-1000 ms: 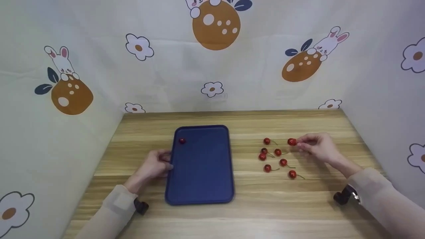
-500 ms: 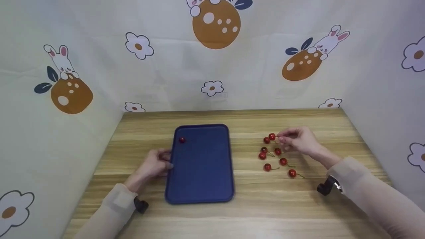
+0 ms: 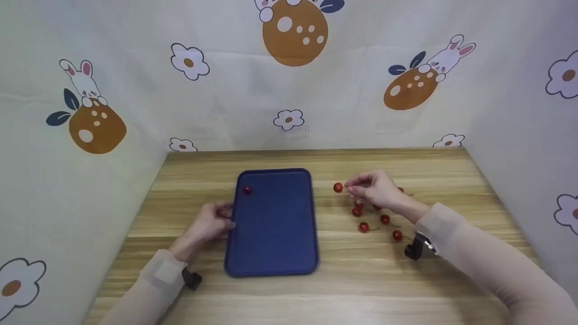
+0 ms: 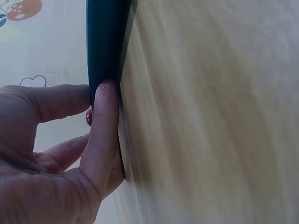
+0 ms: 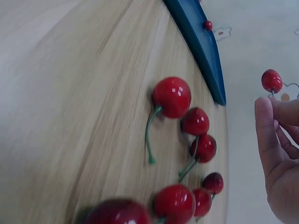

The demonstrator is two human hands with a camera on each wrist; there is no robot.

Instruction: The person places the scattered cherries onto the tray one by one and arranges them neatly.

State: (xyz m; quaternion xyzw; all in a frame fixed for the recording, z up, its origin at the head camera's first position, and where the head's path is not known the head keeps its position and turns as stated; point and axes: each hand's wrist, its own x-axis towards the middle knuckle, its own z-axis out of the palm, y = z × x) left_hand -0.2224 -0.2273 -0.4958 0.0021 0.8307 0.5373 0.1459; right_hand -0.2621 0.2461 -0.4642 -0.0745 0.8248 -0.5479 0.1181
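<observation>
**Right of the dark-blue, rectangular, round-cornered tray: one glossy red, round cherry in hand**

At the tray's left long side, the left hand grips the raised edge between thumb and fingers; the left-wrist view shows one fingertip laid against the outer face of the tray wall. The tray rests on a pale, wood-grained tabletop.

Just right of the tray, level with its farther part, the right hand pinches the thin stem of the glossy cherry between thumb and fingertips. The fruit points toward the tray, clear of both tray and tabletop.

On the tray, near its far left corner, lies one dark-red, round cherry.

Farther right of the tray, loose red, stemmed cherries lie scattered on the tabletop, some beneath the right forearm. At least seven can be counted in the right-wrist view; green stems show on several, and some fruits appear close together. The right hand partly masks this group from the head view.

Behind the tray, the tabletop meets an off-white, printed fabric backdrop bearing rabbits, orange fruit and flowers.
</observation>
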